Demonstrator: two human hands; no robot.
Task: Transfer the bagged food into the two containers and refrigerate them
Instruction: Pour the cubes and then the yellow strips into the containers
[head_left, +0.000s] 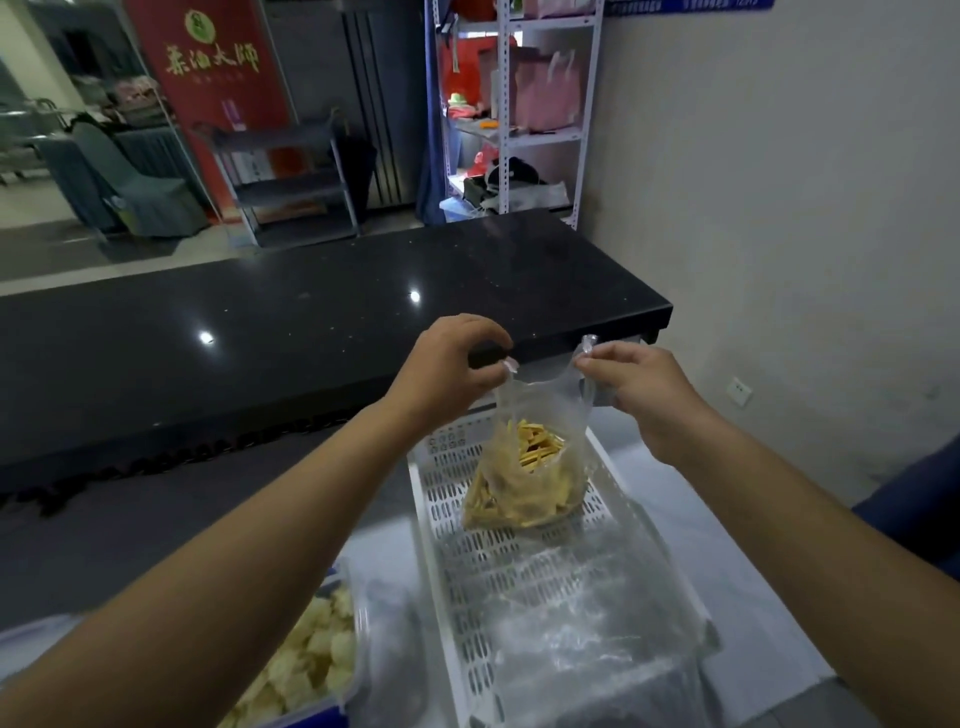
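— While both hands are up in front of the dark counter (311, 312), what do they have hold of?
— Each pinches one handle of a clear plastic bag (540, 415). The left hand (447, 364) has its fingers curled tight on the left handle; the right hand (639, 395) nips the right handle between thumb and fingertips, a twist of plastic sticking up above them.
— And the food?
— Yellow strips (524, 483) fill the bottom of the bag, which hangs between the hands with its base resting in a white perforated basket (467, 571).
— Anything else in that basket?
— Nearer the camera, a crumpled sheet of clear plastic (592, 639) lies over it.
— Where are the containers?
— One shows at lower left, partly behind the left forearm: a container (343, 691) with a blue rim holding pale, lumpy pieces (311, 660). I cannot tell where the second is.
— Behind the counter?
— White shelving (504, 104) by the wall, a red banner (218, 78) to the left.
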